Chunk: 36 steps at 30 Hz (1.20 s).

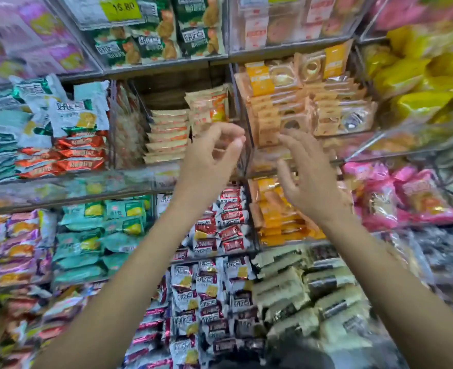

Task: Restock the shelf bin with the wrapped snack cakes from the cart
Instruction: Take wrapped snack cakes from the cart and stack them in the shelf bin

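1. The shelf bin (166, 97) lies just beyond both hands, slightly left of centre, and is part filled.
2. The left hand (209, 158) is nearer its opening; its fingers are loosely curled and hold nothing.
3. The right hand (309, 179) hovers right of the clear divider, fingers spread and empty.
4. The snack cakes (168, 134) lie stacked flat, long axes running left-right, in crinkly beige-and-orange wrappers, soft and pillow-shaped.
5. No cart shows.

yellow price tag (121, 9), green packets (156, 41) — pink packets (406, 198), yellow bags (417, 73)
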Available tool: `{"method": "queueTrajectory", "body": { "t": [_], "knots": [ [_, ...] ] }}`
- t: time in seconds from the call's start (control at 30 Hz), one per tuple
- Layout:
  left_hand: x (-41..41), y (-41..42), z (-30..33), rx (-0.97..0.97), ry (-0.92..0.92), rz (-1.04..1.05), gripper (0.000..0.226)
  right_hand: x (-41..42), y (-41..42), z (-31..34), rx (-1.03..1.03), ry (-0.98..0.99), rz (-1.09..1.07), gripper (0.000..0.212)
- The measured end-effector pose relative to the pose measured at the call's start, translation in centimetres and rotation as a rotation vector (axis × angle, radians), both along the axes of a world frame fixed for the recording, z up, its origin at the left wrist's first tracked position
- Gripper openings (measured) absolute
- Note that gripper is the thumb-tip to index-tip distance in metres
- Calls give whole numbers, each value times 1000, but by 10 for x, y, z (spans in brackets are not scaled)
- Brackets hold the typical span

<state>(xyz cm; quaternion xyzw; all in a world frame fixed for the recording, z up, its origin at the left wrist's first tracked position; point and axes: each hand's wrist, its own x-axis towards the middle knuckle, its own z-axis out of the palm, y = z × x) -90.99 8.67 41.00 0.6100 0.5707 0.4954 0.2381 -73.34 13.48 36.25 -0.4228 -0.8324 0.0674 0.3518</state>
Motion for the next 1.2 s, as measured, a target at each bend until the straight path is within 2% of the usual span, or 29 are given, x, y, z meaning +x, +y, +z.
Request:
{"method": "queueTrajectory", "body": {
  "t": [0.07,0.1,0.23,0.3,0.33,0.37,0.43,0.57,0.63,0.73,0.9,0.97,1.1,1.2],
  "knots": [
    [32,-54,-24,-75,-80,-136,14,27,-49,-15,-138,142,-24,36],
    [46,-76,-42,-189,-83,-205,13,43,-75,-27,-242,217,-55,33],
    [95,-149,-134,-925,95,-534,20,119,-194,-94,-833,425,-327,16],
    [121,-188,-173,-1161,57,-561,15,159,-256,-127,-1122,615,-536,18],
    [134,-207,-188,-1215,24,-567,9,178,-286,-141,-1239,694,-646,18],
    [148,-224,-202,-1221,47,-591,6,197,-315,-155,-1336,753,-751,18],
    [178,-253,-224,-1190,205,-677,6,234,-374,-182,-1447,794,-898,21],
    [254,-295,-249,-1277,516,-826,7,313,-483,-213,-1465,781,-1049,22],
    [302,-313,-254,-1323,608,-865,10,356,-533,-219,-1486,734,-1093,20],
    [387,-345,-257,-1253,595,-906,8,422,-599,-224,-1540,678,-1109,15],
    [524,-408,-252,-1193,479,-1000,8,517,-668,-219,-1556,662,-1269,18],
    [564,-428,-253,-1240,406,-1050,12,544,-679,-218,-1555,728,-1313,20],
    [618,-436,-267,-1196,508,-1214,11,594,-669,-217,-1532,787,-1325,18],
    [650,-412,-280,-1107,534,-1189,7,635,-645,-216,-1523,769,-1251,20]
  ]
}}
